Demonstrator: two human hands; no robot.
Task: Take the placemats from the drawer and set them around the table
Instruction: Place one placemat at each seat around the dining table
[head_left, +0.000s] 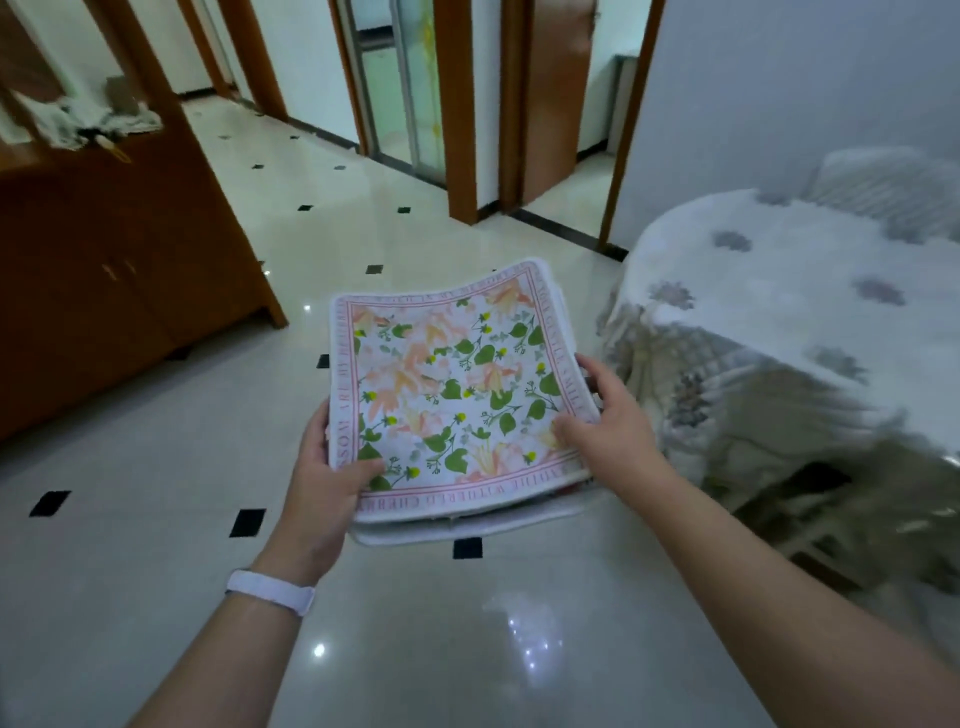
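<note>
I hold a stack of square placemats (452, 384) in front of me above the tiled floor. The top one is white with a pink lettered border and a print of green leaves and orange flowers. My left hand (322, 478) grips the stack's near left corner, thumb on top. My right hand (602, 415) holds the right edge, thumb on top and fingers under. The round table (810, 291), draped in a white flowered cloth, stands to the right, apart from the stack.
A brown wooden cabinet (104, 249) stands at the left with cloth piled on its top. Glossy pale floor tiles (395, 639) with small black squares lie below. Wooden door frames (457, 114) and a grey wall are ahead. Chair parts show under the tablecloth at right.
</note>
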